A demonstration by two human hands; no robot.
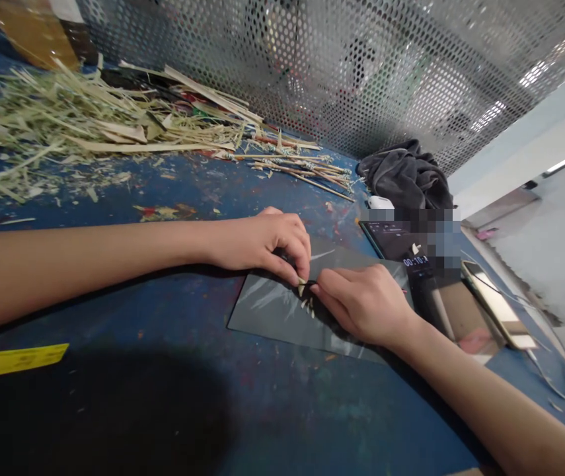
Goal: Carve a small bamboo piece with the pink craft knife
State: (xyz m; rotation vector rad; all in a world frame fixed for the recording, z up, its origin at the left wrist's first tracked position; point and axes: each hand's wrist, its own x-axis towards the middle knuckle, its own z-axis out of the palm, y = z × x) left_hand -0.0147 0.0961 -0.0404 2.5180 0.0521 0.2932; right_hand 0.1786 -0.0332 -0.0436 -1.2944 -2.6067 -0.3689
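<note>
A dark grey sheet (272, 311) lies flat on the blue worktable (163, 390). Both hands meet over its upper middle. My left hand (262, 241) curls its fingers down and pinches a small pale straw piece (302, 288) against the sheet. My right hand (361, 301) comes in from the right, fingers pressed together on the same small piece. A few more pale slivers (309, 305) lie on the sheet just below the fingertips.
A heap of pale straw strips (64, 125) covers the table's back left, and thin sticks (306, 168) lie further right. A dark cloth (406, 175), a phone with a timer (401, 244) and a second phone (497, 304) sit right. A yellow ruler (14, 360) lies left. Perforated metal walls the back.
</note>
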